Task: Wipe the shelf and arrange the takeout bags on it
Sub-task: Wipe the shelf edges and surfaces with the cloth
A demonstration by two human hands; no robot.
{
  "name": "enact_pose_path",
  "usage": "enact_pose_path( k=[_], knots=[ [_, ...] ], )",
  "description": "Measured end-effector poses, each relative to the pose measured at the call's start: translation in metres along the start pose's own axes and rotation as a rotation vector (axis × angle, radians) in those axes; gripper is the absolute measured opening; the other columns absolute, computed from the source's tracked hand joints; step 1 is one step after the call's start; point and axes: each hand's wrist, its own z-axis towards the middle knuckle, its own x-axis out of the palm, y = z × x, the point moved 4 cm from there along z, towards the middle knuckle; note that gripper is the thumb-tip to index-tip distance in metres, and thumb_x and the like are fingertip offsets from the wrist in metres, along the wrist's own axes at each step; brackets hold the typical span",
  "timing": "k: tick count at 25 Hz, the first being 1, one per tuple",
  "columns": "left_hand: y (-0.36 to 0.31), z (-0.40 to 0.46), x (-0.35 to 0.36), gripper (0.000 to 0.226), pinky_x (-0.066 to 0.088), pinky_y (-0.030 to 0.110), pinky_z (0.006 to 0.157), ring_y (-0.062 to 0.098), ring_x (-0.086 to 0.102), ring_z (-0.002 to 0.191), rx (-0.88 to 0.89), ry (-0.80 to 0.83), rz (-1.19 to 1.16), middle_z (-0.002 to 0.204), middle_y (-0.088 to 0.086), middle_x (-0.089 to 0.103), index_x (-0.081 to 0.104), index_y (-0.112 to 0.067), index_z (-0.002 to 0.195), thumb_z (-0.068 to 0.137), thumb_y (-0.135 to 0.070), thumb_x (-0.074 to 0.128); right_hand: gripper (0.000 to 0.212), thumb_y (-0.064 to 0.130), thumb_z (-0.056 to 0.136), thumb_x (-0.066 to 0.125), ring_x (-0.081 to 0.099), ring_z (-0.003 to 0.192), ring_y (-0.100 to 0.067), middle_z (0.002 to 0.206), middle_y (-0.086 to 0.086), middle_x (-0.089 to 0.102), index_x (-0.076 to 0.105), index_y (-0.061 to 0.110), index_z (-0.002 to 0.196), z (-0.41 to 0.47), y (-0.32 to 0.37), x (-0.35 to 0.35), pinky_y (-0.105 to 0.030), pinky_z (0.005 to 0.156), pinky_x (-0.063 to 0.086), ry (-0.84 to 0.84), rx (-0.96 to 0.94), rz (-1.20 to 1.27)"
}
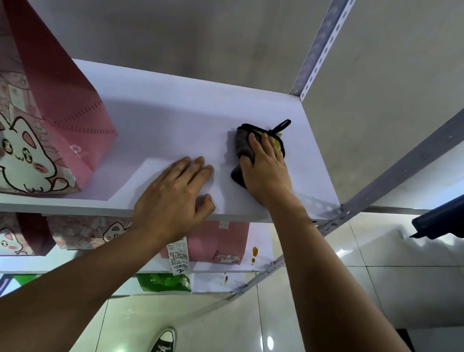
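A white shelf board [174,116] runs across the middle of the head view. My right hand [266,168] presses flat on a grey and yellow cloth [247,139] with a black loop, near the shelf's right end. My left hand [175,195] rests palm down on the shelf's front edge, fingers straight, holding nothing. A large pink takeout bag [26,127] with a white cat drawing stands at the left of the same shelf.
The shelf below holds another cat bag [1,235] and a pink bag [216,244] with a receipt, plus orange stains [254,254] at its right end. A green bag [165,281] lies lower. A perforated metal post [326,41] stands at the right rear. Tiled floor [328,290] lies below.
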Motion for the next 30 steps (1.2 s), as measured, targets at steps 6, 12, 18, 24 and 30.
enact_pose_path(
  k=[6,12,18,24,30],
  knots=[
    [-0.001,-0.001,-0.001,0.065,0.035,0.044,0.117,0.027,0.038,0.144,0.001,-0.009,-0.008,0.155,0.008,0.044,0.047,-0.015,0.147,0.091,-0.044,0.033,0.063,0.041,0.102,0.033,0.005,0.156,-0.02,0.169,-0.003,0.013,0.022,0.024,0.16,-0.063,-0.002,0.003,-0.036,0.127,0.004,-0.059,0.011,0.011],
    [0.0,0.002,0.0,0.066,0.034,0.044,0.118,0.027,0.036,0.145,0.0,-0.013,-0.019,0.155,0.008,0.043,0.046,-0.016,0.148,0.091,-0.045,0.03,0.061,0.04,0.101,0.036,0.009,0.156,-0.02,0.168,-0.003,0.016,0.025,0.025,0.159,-0.057,-0.022,-0.002,-0.034,0.126,0.006,-0.029,0.002,0.013],
    [-0.001,-0.001,-0.001,0.065,0.034,0.043,0.117,0.027,0.037,0.145,0.007,-0.028,-0.019,0.154,0.008,0.044,0.047,-0.015,0.147,0.091,-0.044,0.031,0.061,0.038,0.104,0.036,0.004,0.156,-0.02,0.17,-0.003,0.01,0.019,0.024,0.161,-0.015,-0.036,-0.005,-0.037,0.127,0.004,-0.043,0.089,-0.018],
    [-0.001,-0.001,0.001,0.066,0.032,0.042,0.117,0.026,0.036,0.146,0.008,-0.029,-0.006,0.155,0.008,0.043,0.046,-0.016,0.148,0.091,-0.045,0.03,0.065,0.044,0.096,0.032,0.011,0.156,-0.021,0.168,-0.002,0.02,0.031,0.026,0.158,-0.078,-0.015,0.007,-0.04,0.126,0.01,-0.145,0.085,0.024],
    [0.001,0.0,0.003,0.064,0.034,0.043,0.116,0.028,0.038,0.144,0.017,-0.041,0.001,0.154,0.009,0.045,0.048,-0.016,0.147,0.093,-0.046,0.033,0.06,0.037,0.104,0.04,0.005,0.156,-0.017,0.169,-0.001,0.014,0.023,0.028,0.16,-0.041,0.012,0.003,-0.035,0.125,0.005,-0.007,-0.066,0.0]
  ],
)
